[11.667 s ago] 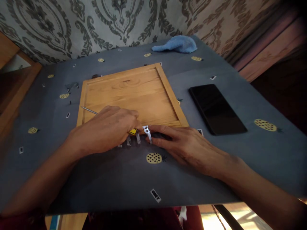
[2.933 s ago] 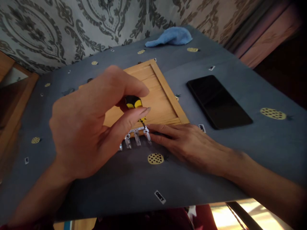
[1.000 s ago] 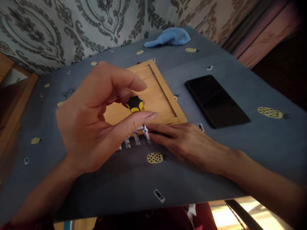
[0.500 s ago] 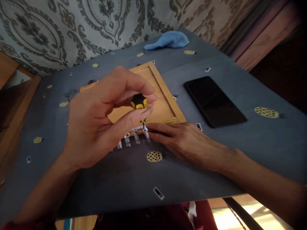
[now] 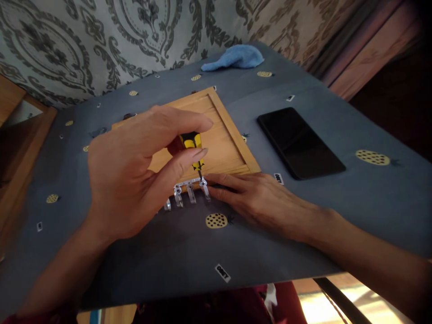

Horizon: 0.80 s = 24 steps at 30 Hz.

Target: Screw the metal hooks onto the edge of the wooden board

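Observation:
My left hand (image 5: 135, 166) is curled around a short yellow-and-black screwdriver (image 5: 193, 143), thumb and fingers at its handle. The screwdriver stands nearly upright, its tip at the right end of a shiny metal hook rail (image 5: 191, 191). That rail, with several hooks hanging toward me, lies along the near edge of a wooden framed panel (image 5: 224, 135). My right hand (image 5: 259, 198) rests low on the table, fingers stretched out and fingertips touching the rail's right end and the panel's corner. The left part of the rail is hidden behind my left hand.
A black phone (image 5: 300, 143) lies right of the panel. At the back, near the patterned wall, is a crumpled blue cloth (image 5: 236, 57). A dark tablecloth (image 5: 162, 270) with pineapple prints covers the table. Wooden furniture (image 5: 27, 157) stands at the left.
My left hand has shifted slightly left and its fingers have loosened and turned, showing more of the screwdriver handle. The right hand stays in place.

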Motion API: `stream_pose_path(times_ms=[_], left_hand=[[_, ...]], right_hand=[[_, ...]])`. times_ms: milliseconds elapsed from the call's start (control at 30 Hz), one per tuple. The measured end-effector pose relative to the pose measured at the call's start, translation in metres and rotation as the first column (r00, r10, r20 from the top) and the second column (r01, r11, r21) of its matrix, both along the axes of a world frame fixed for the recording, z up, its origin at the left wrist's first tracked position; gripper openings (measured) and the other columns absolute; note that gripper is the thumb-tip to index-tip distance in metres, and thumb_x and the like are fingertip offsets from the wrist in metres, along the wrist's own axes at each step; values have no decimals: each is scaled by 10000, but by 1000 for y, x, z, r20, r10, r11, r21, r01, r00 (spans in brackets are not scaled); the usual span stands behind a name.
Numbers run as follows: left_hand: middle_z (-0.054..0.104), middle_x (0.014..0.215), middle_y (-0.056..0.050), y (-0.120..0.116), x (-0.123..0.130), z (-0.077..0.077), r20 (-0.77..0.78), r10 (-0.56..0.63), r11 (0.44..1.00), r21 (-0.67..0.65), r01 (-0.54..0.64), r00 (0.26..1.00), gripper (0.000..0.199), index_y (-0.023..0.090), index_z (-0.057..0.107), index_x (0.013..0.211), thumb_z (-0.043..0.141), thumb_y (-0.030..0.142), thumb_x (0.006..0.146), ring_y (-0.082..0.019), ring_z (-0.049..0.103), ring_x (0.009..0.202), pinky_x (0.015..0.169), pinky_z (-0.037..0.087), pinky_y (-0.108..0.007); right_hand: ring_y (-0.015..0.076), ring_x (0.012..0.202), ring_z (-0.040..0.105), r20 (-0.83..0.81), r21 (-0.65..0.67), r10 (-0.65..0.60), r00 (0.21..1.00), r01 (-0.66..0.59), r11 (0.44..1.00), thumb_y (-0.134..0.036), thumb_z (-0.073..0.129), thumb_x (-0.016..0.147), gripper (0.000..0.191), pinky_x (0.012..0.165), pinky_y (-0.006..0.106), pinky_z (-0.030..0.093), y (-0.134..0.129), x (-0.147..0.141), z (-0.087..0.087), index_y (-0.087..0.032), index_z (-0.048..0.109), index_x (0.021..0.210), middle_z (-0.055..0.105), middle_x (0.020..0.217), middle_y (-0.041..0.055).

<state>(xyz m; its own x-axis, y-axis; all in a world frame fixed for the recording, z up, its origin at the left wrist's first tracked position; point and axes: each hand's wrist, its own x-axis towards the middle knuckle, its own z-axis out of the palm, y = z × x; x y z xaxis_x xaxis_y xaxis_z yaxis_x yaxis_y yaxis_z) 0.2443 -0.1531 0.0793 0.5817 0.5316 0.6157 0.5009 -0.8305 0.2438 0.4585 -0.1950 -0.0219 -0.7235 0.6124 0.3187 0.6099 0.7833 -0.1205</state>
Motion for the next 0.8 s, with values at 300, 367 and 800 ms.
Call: stream_pose_path(times_ms=[300, 367, 800], left_hand=[[722, 1050, 26, 3, -6, 2, -22, -53, 997, -50, 51, 998, 274, 297, 675, 1102, 686, 168, 861, -175, 695, 888, 713, 558, -303], [725, 1028, 29, 5, -4, 0, 1, -82, 996, -34, 82, 997, 291, 298, 654, 1102, 687, 145, 857, -172, 698, 850, 684, 559, -304], [709, 1030, 39, -2, -7, 3, 56, 36, 998, -46, -34, 998, 191, 218, 645, 1073, 680, 187, 888, -104, 651, 861, 720, 570, -295]], right_hand=[[183, 801, 713, 5, -39, 7, 1000, -7, 999, -57, 519, 879, 461, 610, 312, 551, 1, 1, 0, -176, 566, 1323, 620, 1359, 106], [182, 801, 712, 6, -39, 6, 1000, -5, 999, -61, 517, 885, 465, 609, 309, 546, 0, 1, 0, -179, 559, 1332, 621, 1358, 108], [183, 771, 718, -18, -14, 16, 1000, -16, 1000, -35, 510, 870, 450, 582, 310, 543, 1, 1, 0, -164, 578, 1295, 626, 1361, 94]])
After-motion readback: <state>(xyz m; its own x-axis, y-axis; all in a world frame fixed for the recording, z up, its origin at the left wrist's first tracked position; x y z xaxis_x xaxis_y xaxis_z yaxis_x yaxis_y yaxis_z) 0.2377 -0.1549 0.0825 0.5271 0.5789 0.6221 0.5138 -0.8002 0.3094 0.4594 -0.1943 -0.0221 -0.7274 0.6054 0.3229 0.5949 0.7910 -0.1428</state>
